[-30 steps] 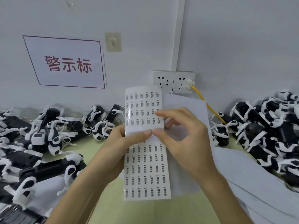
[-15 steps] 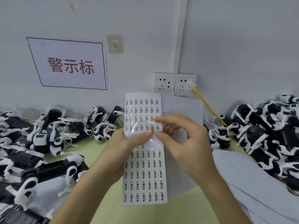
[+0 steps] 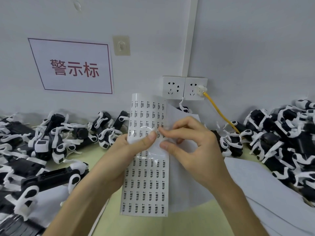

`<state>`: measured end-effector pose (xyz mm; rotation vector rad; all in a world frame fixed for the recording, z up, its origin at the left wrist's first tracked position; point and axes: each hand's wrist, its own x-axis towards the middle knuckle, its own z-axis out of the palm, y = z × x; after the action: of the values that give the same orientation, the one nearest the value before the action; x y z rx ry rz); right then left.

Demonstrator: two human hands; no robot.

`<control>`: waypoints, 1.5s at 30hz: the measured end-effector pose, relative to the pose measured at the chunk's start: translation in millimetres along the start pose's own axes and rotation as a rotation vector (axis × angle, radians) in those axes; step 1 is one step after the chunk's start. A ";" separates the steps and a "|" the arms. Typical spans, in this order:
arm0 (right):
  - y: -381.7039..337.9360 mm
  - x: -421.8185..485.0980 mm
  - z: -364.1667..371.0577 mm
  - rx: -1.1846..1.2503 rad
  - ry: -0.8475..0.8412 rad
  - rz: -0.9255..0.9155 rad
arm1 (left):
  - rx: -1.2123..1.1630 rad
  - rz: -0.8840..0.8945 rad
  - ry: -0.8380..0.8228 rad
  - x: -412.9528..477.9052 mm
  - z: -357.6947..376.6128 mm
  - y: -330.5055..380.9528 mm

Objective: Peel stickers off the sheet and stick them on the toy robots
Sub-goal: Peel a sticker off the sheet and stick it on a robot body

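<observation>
The sticker sheet [image 3: 146,184] is held upright between both hands, above the tabletop [image 3: 187,223]. The left hand [image 3: 129,150] grips its left edge at mid-height, thumb flat on the printed face, fingers behind. The right hand [image 3: 192,147] pinches at the right edge, just beside that thumb; whether it has a sticker or clear film cannot be told. Nearly every printed row looks full. Toy robots [image 3: 56,138] lie heaped outward of each hand, none visibly labelled. Judged: peeling barely begun, sticking all ahead.
</observation>
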<state>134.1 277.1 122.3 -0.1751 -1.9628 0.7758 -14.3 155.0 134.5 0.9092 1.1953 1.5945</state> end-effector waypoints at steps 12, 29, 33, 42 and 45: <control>-3.6 -0.6 3.2 -0.068 0.134 -0.129 | 0.058 0.049 -0.073 -2.1 -2.7 4.2; -1.6 0.7 -12.0 -0.024 0.098 -0.080 | 0.153 0.007 0.048 -3.2 -2.9 4.9; -2.1 0.7 -13.7 -0.039 0.065 -0.094 | 0.090 0.036 0.036 -4.9 0.3 7.1; -7.5 1.6 -11.9 -0.114 0.068 -0.182 | 0.085 -0.008 0.081 -7.5 5.2 8.1; -8.1 1.5 -10.8 -0.124 0.039 -0.176 | 0.087 -0.024 0.121 -7.3 3.3 6.5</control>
<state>143.9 276.2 131.5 -0.0891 -1.9600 0.5340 -10.6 148.3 141.4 0.8597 1.3638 1.6074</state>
